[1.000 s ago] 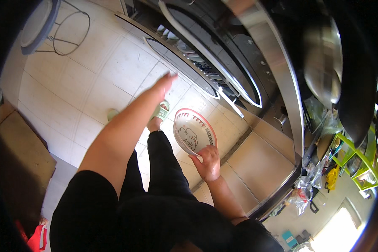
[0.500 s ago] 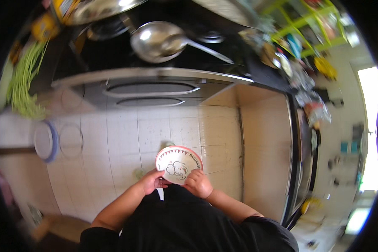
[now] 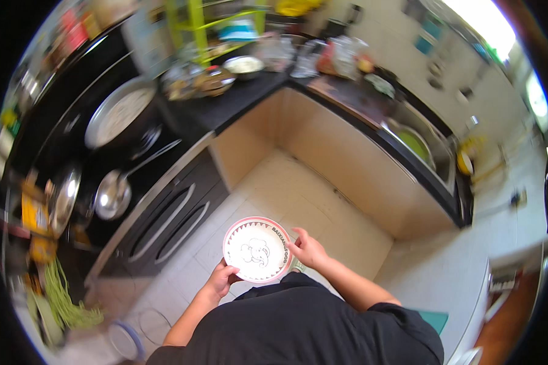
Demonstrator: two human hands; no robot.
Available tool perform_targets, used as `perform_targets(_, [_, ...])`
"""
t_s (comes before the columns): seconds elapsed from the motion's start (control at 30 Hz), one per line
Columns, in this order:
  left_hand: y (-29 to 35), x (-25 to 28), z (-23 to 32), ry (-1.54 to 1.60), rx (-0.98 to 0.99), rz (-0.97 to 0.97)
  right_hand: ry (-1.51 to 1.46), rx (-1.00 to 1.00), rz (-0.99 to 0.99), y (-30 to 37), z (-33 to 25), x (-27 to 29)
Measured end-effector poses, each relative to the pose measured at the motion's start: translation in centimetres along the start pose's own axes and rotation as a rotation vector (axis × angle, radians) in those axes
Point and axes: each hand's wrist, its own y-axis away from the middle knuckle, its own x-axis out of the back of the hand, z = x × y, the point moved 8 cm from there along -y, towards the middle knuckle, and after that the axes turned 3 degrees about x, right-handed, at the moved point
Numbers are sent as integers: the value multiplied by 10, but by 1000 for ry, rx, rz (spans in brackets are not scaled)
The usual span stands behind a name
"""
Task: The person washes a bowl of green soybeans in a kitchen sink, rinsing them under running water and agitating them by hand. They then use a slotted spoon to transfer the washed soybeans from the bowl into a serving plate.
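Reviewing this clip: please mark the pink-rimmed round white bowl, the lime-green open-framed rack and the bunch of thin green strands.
Pink-rimmed round white bowl (image 3: 257, 250): head view, its inner base.
Lime-green open-framed rack (image 3: 199, 31): head view, an upright post.
Bunch of thin green strands (image 3: 69, 300): head view, mid-bunch.

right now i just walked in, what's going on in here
A person in a black top is holding a white bowl with a reddish rim in front of their body, above the tiled floor. The left hand grips its near left edge; the right hand is at its right edge, loosely open, though whether it touches is unclear. The elephant drawing inside is in plain view. A long-handled metal utensil lies on the stove to the left.
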Motion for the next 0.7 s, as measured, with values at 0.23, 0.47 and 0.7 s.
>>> perform_targets(0.23, [-106,-149,25,-143,104,-223,-675,-179,-143,13,95,97])
perform_targets(0.47, [-189,-294,45,-190,158,-465,-868,-160,349,20,177,201])
perform_targets(0.7, [-263,-302,87,-113,180,-434,-1068,-232,605,-35,195,280])
